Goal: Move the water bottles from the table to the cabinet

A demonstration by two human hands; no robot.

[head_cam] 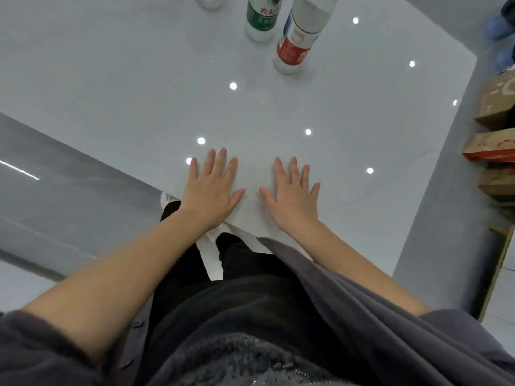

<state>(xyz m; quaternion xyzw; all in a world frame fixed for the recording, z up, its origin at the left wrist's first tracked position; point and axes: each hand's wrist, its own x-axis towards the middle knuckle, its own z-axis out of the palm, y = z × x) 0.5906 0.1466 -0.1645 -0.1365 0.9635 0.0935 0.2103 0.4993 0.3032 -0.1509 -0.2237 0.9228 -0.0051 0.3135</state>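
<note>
Both my hands lie flat, palms down, on the near corner of the glossy white table [111,87]. My left hand [211,188] and my right hand [292,195] have their fingers straight and spread and hold nothing. Far ahead on the table stand three water bottles: one with a green label [262,19], one with a red and white label [299,37] to its right, and a third clear one [209,1] at the top edge, mostly cut off. The cabinet is out of view.
Cardboard boxes [496,140] are stacked on the floor to the right of the table. A wooden frame edge [498,271] runs along the lower right. Grey floor [55,176] lies to the left of the table. Blue objects [501,23] sit at the top right.
</note>
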